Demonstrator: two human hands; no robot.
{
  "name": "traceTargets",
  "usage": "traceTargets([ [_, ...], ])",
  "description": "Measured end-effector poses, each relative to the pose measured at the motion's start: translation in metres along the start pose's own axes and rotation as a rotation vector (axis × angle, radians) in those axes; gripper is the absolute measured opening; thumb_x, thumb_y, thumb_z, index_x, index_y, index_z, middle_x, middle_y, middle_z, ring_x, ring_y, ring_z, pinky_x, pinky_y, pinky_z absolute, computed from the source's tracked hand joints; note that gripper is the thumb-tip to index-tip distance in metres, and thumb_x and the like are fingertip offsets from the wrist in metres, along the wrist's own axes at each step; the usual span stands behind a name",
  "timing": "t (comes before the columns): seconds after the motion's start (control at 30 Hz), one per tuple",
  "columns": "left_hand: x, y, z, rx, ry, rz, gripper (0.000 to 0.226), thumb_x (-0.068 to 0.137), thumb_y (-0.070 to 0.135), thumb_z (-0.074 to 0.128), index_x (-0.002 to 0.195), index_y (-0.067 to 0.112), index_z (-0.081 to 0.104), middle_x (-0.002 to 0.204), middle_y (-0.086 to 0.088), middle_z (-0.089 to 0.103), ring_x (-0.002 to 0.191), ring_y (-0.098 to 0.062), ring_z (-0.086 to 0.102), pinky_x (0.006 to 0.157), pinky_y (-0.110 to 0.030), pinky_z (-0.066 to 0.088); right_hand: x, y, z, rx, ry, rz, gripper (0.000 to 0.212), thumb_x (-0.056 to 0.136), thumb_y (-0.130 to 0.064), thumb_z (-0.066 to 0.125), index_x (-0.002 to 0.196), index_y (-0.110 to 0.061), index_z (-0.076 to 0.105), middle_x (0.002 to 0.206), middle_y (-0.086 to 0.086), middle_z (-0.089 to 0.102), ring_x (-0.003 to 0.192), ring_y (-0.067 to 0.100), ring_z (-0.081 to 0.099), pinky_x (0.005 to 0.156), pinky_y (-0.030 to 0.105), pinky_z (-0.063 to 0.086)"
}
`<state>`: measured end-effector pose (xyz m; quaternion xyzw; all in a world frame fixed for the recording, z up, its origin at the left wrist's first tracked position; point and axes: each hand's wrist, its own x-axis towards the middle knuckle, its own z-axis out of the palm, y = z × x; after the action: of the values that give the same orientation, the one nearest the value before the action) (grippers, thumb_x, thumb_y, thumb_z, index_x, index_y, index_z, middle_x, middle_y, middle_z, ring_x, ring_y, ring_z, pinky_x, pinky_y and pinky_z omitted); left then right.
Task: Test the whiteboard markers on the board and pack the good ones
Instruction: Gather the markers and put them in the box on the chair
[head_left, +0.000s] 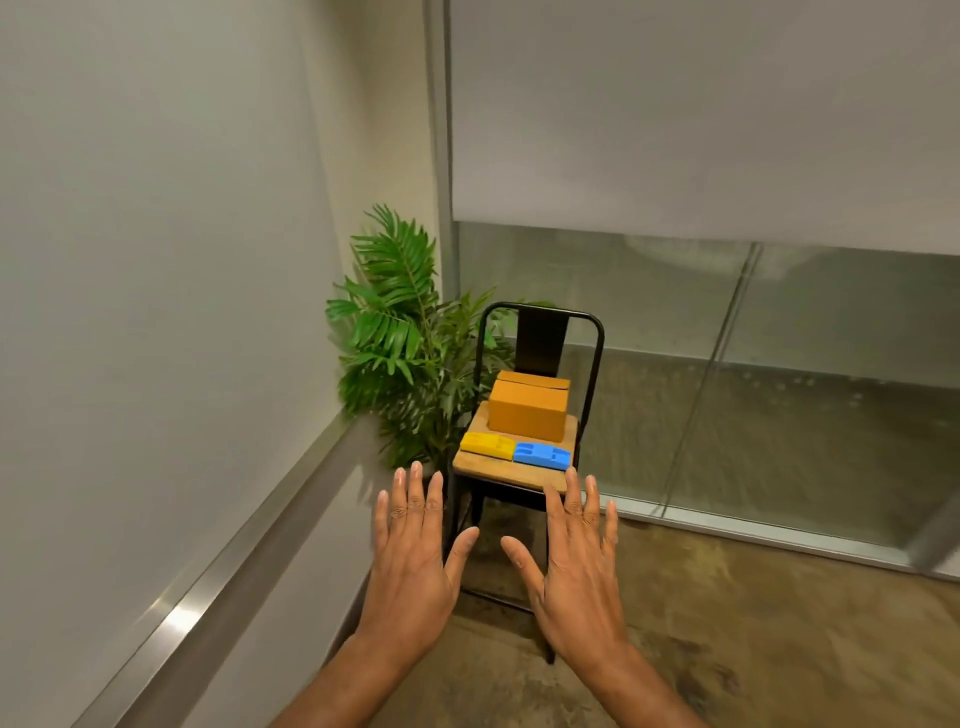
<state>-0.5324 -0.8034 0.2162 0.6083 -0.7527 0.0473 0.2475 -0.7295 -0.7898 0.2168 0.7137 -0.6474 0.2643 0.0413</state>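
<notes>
Our left hand (410, 551) and right hand (576, 556) are spread wide and hold nothing. A yellow plastic case (487, 446) and a blue plastic case (542, 455) lie along the front edge of the wooden chair seat (498, 474), with an orange cardboard box (527, 413) behind them.

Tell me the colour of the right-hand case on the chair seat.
Blue, clearest in the head view.

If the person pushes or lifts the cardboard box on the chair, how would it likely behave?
The cardboard box looks stiff and probably light, its flaps closed. Flat-bottomed on the seat, it should slide, not roll. Pushed forward, it would likely shove the yellow case and blue case toward the edge.
</notes>
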Motion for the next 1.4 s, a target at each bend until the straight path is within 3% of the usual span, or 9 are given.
traceTargets([
  [0.53, 0.204, -0.066, 0.099, -0.086, -0.092, 0.223, 0.075, 0.106, 0.063, 0.015, 0.163, 0.015, 0.006, 0.171, -0.006, -0.005, 0.158, -0.022, -0.008, 0.126, -0.044, -0.003, 0.159, 0.027, 0.077, -0.139, 0.044, 0.223, 0.085, 0.097, -0.073, 0.011, 0.159, -0.016, 0.013, 0.167, 0.005, -0.006, 0.154, 0.024, -0.012, 0.122, 0.052, -0.001],
  [0.73, 0.258, -0.068, 0.130, -0.125, -0.142, 0.250, 0.075, 0.106, 0.062, 0.015, 0.163, 0.014, 0.010, 0.171, -0.007, -0.005, 0.158, -0.022, -0.009, 0.126, -0.044, -0.003, 0.206, 0.050, 0.098, -0.142, 0.058, 0.257, 0.084, 0.098, -0.073, 0.016, 0.158, -0.015, 0.017, 0.168, 0.005, -0.003, 0.154, 0.023, -0.009, 0.122, 0.051, 0.000],
  [0.9, 0.299, -0.055, 0.166, -0.117, -0.164, 0.237, 0.082, 0.101, 0.069, 0.000, 0.163, 0.016, 0.002, 0.170, -0.006, -0.012, 0.156, -0.019, -0.019, 0.126, -0.043, -0.007, 0.246, 0.089, 0.120, -0.145, 0.041, 0.243, 0.082, 0.098, -0.072, 0.017, 0.158, -0.015, 0.018, 0.168, 0.006, -0.002, 0.154, 0.024, -0.008, 0.122, 0.051, 0.000],
  [1.13, 0.364, -0.041, 0.233, -0.107, -0.197, 0.122, 0.087, 0.096, 0.074, -0.003, 0.163, 0.019, 0.005, 0.170, -0.004, -0.010, 0.155, -0.015, -0.020, 0.126, -0.038, -0.010, 0.317, 0.167, 0.155, -0.095, -0.030, 0.201, 0.082, 0.096, -0.074, 0.024, 0.157, -0.018, 0.025, 0.168, 0.004, 0.000, 0.154, 0.021, -0.010, 0.122, 0.048, 0.000],
  [1.23, 0.385, -0.035, 0.253, -0.113, -0.207, 0.103, 0.083, 0.100, 0.071, 0.003, 0.162, 0.018, 0.014, 0.171, -0.004, 0.000, 0.157, -0.017, -0.011, 0.126, -0.037, -0.008, 0.342, 0.199, 0.163, -0.082, -0.087, 0.171, 0.083, 0.096, -0.076, 0.019, 0.156, -0.019, 0.026, 0.167, 0.003, -0.001, 0.153, 0.020, -0.012, 0.122, 0.049, 0.001],
  [1.4, 0.411, -0.026, 0.282, -0.120, -0.249, 0.032, 0.086, 0.096, 0.072, 0.003, 0.163, 0.019, 0.014, 0.170, -0.002, 0.000, 0.157, -0.016, -0.011, 0.127, -0.037, -0.007, 0.375, 0.238, 0.175, -0.022, -0.148, 0.126, 0.086, 0.094, -0.078, 0.015, 0.157, -0.021, 0.023, 0.167, 0.001, -0.006, 0.152, 0.018, -0.017, 0.123, 0.048, -0.005],
])
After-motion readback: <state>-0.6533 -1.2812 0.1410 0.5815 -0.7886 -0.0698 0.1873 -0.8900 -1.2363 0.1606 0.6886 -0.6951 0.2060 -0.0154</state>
